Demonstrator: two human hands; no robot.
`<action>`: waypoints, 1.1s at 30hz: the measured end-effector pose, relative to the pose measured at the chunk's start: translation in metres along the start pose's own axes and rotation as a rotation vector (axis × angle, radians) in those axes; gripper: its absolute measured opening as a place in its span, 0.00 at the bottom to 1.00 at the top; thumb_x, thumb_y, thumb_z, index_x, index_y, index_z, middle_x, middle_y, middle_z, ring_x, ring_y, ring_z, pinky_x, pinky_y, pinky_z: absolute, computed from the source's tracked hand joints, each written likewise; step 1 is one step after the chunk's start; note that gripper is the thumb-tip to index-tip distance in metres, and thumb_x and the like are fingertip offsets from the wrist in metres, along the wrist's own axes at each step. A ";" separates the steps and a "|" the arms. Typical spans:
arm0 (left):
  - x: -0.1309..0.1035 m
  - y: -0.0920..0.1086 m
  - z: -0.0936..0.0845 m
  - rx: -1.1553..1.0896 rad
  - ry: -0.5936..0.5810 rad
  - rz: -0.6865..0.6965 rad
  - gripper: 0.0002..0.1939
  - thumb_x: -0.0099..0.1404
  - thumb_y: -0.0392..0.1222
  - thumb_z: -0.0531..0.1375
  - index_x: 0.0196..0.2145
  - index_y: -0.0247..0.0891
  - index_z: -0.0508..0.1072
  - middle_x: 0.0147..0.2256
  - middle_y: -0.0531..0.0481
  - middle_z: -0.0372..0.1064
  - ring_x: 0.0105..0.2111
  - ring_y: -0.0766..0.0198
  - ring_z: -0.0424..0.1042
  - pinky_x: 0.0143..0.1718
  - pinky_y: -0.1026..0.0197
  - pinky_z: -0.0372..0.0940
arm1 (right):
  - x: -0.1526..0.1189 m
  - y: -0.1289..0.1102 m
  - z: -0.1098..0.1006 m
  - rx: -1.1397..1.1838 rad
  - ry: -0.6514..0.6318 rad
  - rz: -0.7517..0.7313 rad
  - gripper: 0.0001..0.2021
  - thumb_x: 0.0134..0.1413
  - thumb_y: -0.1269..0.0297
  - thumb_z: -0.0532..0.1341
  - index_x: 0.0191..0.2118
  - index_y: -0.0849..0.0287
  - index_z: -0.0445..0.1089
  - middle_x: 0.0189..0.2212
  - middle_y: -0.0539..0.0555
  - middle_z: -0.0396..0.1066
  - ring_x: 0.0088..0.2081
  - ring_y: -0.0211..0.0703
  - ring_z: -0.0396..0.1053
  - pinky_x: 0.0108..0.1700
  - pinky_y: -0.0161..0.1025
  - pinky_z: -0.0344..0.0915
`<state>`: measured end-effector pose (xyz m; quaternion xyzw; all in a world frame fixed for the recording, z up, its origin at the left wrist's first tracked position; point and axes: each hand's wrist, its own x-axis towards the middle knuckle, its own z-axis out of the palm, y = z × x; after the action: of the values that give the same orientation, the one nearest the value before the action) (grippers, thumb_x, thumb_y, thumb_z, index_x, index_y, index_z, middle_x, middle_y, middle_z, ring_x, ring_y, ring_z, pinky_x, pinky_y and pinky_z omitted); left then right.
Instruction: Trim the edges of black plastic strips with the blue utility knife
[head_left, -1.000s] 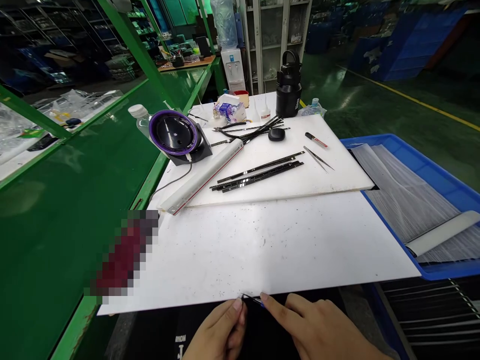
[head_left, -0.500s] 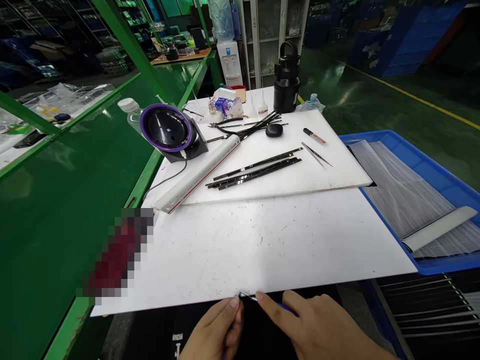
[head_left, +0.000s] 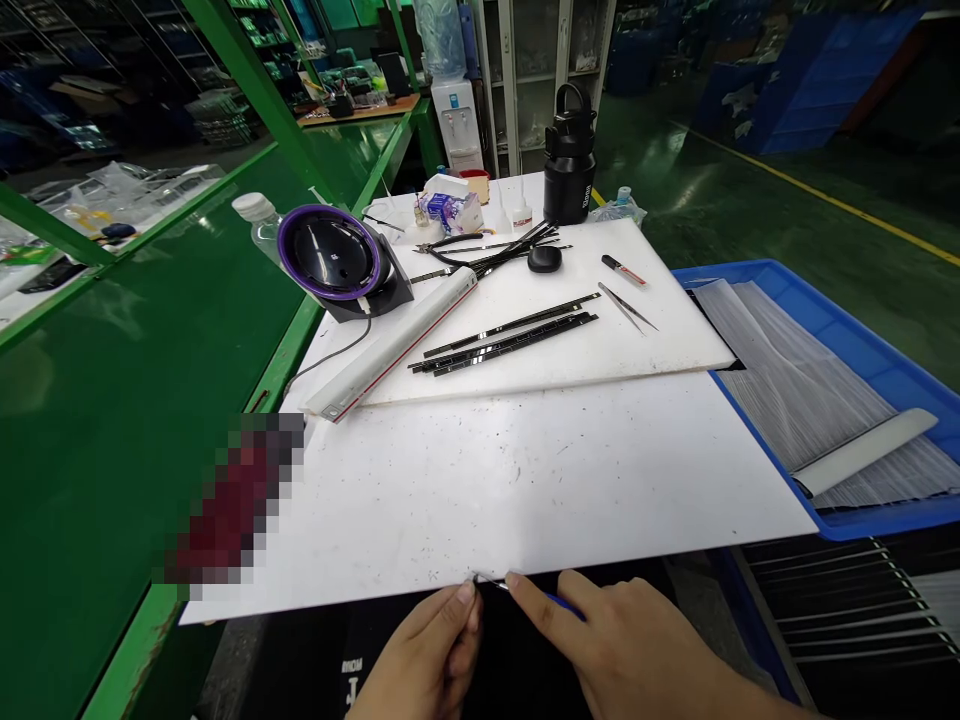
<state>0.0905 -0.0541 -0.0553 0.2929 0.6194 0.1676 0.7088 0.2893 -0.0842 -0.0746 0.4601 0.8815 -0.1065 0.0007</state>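
Observation:
At the table's front edge my left hand (head_left: 431, 645) is closed in a pinch, thumb against fingers, on a small dark piece that is too small to name. My right hand (head_left: 611, 635) grips a blue-handled tool (head_left: 566, 605) with a thin metal tip. Its index finger stretches along the tool, and the tip points left and meets the left thumb and fingertip. Whether that tip is a blade or a point I cannot tell. Beyond both hands, several glossy black strips (head_left: 517, 345) lie on a white foam board (head_left: 637, 345).
On the board are tweezers (head_left: 626, 308), a red-and-black tube (head_left: 623, 270), a black case (head_left: 544, 259), cutting pliers (head_left: 450, 243) and a long white box (head_left: 397, 340). A purple-rimmed fan (head_left: 330, 258) and black bottle (head_left: 568, 170) stand behind. Right is a blue bin (head_left: 862, 525).
The view has shifted slightly, moving the table items a little left and up. Both hands keep their hold, the tool tip still at the left fingertips.

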 end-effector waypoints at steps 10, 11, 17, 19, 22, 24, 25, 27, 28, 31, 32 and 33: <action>0.005 0.002 -0.019 0.019 -0.174 -0.044 0.22 0.63 0.62 0.54 0.26 0.40 0.61 0.19 0.61 0.47 0.17 0.73 0.39 0.16 0.67 0.37 | -0.004 -0.004 0.001 0.027 -0.027 0.027 0.36 0.55 0.57 0.57 0.67 0.57 0.44 0.31 0.51 0.69 0.18 0.42 0.65 0.18 0.41 0.34; 0.005 0.001 -0.020 0.027 -0.180 -0.038 0.22 0.64 0.62 0.53 0.26 0.40 0.61 0.19 0.61 0.47 0.17 0.73 0.39 0.16 0.67 0.38 | -0.005 -0.002 0.000 0.053 -0.038 0.034 0.36 0.54 0.61 0.56 0.67 0.56 0.43 0.32 0.51 0.69 0.19 0.42 0.65 0.19 0.40 0.36; 0.006 -0.001 -0.020 0.036 -0.171 -0.018 0.22 0.65 0.60 0.52 0.26 0.40 0.61 0.19 0.61 0.47 0.17 0.73 0.40 0.16 0.68 0.39 | -0.006 -0.001 0.000 0.111 -0.056 0.066 0.38 0.52 0.70 0.54 0.68 0.53 0.41 0.33 0.50 0.69 0.20 0.41 0.65 0.20 0.40 0.38; 0.006 -0.001 -0.019 0.036 -0.161 -0.019 0.22 0.65 0.61 0.52 0.25 0.40 0.60 0.19 0.61 0.47 0.17 0.73 0.39 0.16 0.68 0.39 | -0.006 -0.002 0.002 0.112 -0.047 0.062 0.38 0.51 0.69 0.54 0.68 0.52 0.41 0.33 0.50 0.69 0.20 0.41 0.65 0.20 0.40 0.38; 0.007 -0.001 -0.019 0.035 -0.160 -0.025 0.22 0.64 0.61 0.54 0.25 0.40 0.60 0.19 0.61 0.47 0.17 0.73 0.39 0.16 0.68 0.38 | -0.006 -0.002 0.004 0.125 -0.031 0.063 0.38 0.51 0.68 0.55 0.68 0.51 0.41 0.33 0.50 0.69 0.20 0.41 0.65 0.20 0.40 0.38; 0.007 -0.002 -0.019 0.031 -0.160 -0.023 0.22 0.64 0.61 0.53 0.25 0.40 0.60 0.19 0.61 0.46 0.17 0.73 0.39 0.16 0.68 0.38 | -0.006 -0.002 0.004 0.125 -0.019 0.063 0.39 0.50 0.67 0.56 0.67 0.51 0.41 0.33 0.49 0.69 0.20 0.41 0.65 0.20 0.40 0.37; 0.007 -0.002 -0.018 0.029 -0.160 -0.021 0.22 0.64 0.61 0.53 0.25 0.40 0.60 0.19 0.61 0.46 0.17 0.73 0.39 0.16 0.68 0.38 | -0.006 -0.003 0.004 0.112 -0.015 0.063 0.39 0.49 0.67 0.56 0.67 0.51 0.41 0.33 0.49 0.69 0.20 0.41 0.65 0.20 0.40 0.37; 0.006 -0.001 -0.018 0.026 -0.161 -0.023 0.22 0.64 0.61 0.53 0.25 0.40 0.60 0.19 0.61 0.46 0.17 0.73 0.39 0.16 0.68 0.37 | -0.006 -0.004 0.004 0.067 -0.014 0.052 0.39 0.50 0.65 0.58 0.67 0.52 0.42 0.32 0.50 0.69 0.19 0.41 0.65 0.19 0.41 0.35; 0.006 0.000 -0.018 0.026 -0.161 -0.025 0.22 0.64 0.60 0.53 0.25 0.40 0.60 0.19 0.61 0.46 0.17 0.73 0.39 0.16 0.68 0.36 | -0.006 -0.005 0.004 0.041 -0.012 0.044 0.38 0.51 0.62 0.58 0.67 0.53 0.43 0.31 0.50 0.69 0.18 0.41 0.64 0.19 0.41 0.34; 0.005 0.002 -0.020 0.020 -0.163 -0.034 0.21 0.64 0.60 0.53 0.26 0.39 0.60 0.19 0.61 0.47 0.17 0.74 0.39 0.17 0.68 0.35 | -0.006 -0.008 0.007 -0.014 0.010 0.040 0.35 0.56 0.55 0.57 0.67 0.55 0.44 0.31 0.51 0.69 0.16 0.40 0.63 0.19 0.42 0.31; 0.005 0.003 -0.021 0.014 -0.168 -0.036 0.21 0.64 0.59 0.54 0.26 0.39 0.60 0.20 0.61 0.47 0.17 0.74 0.38 0.17 0.68 0.35 | -0.006 -0.009 0.008 -0.022 0.016 0.043 0.35 0.57 0.54 0.56 0.67 0.55 0.44 0.31 0.52 0.69 0.16 0.40 0.63 0.19 0.42 0.31; 0.006 0.003 -0.021 0.007 -0.173 -0.041 0.20 0.64 0.59 0.54 0.26 0.39 0.60 0.20 0.61 0.47 0.17 0.74 0.38 0.17 0.68 0.35 | -0.006 -0.010 0.008 -0.022 0.014 0.047 0.35 0.57 0.55 0.56 0.67 0.55 0.44 0.31 0.52 0.69 0.16 0.41 0.64 0.19 0.42 0.31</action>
<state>0.0712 -0.0438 -0.0588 0.2962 0.5625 0.1251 0.7617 0.2843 -0.0961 -0.0804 0.4814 0.8715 -0.0936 0.0020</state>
